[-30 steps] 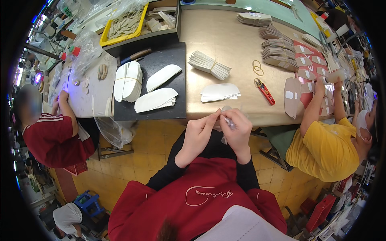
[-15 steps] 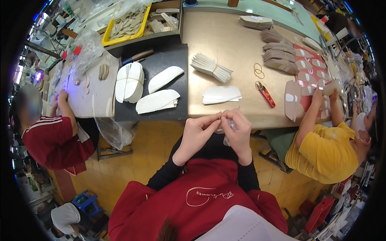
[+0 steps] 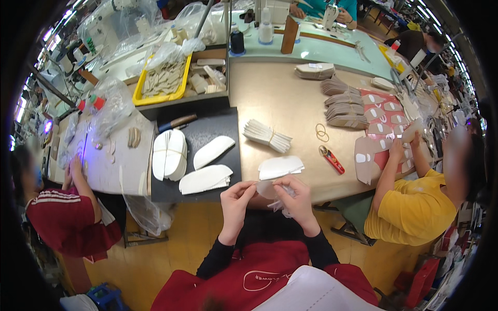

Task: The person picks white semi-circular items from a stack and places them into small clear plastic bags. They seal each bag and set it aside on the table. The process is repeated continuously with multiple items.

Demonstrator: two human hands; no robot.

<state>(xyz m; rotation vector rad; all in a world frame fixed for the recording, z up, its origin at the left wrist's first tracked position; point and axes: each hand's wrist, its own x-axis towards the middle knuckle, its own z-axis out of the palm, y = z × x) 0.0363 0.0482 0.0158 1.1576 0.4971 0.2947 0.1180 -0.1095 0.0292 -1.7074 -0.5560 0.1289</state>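
Just off the table's near edge, my left hand (image 3: 236,206) pinches one side of a thin, pale, see-through piece (image 3: 266,190) with a rounded outline. My right hand (image 3: 295,201) grips its other side, fingers closed. Crumpled clear plastic (image 3: 277,204) hangs under the right fingers. Beyond my hands on the tan tabletop lies a small stack of white rounded pieces (image 3: 280,167). Farther back sits a fanned bundle of pale pieces (image 3: 267,136) with a rubber band round it. Two loose white piles, one being a fanned stack (image 3: 206,180), lie on the black mat (image 3: 199,132) to the left.
A banded white stack (image 3: 169,155) and a wooden-handled tool (image 3: 178,123) share the mat. Behind stands a yellow tray (image 3: 163,80) of small pieces. Rubber bands (image 3: 322,133), a red cutting tool (image 3: 332,159) and brown stacks (image 3: 344,103) lie rightward. Co-workers sit on both sides.
My hands have spread slightly apart, and the pale piece now shows between them. The view has tilted up, so more of the far side is visible.
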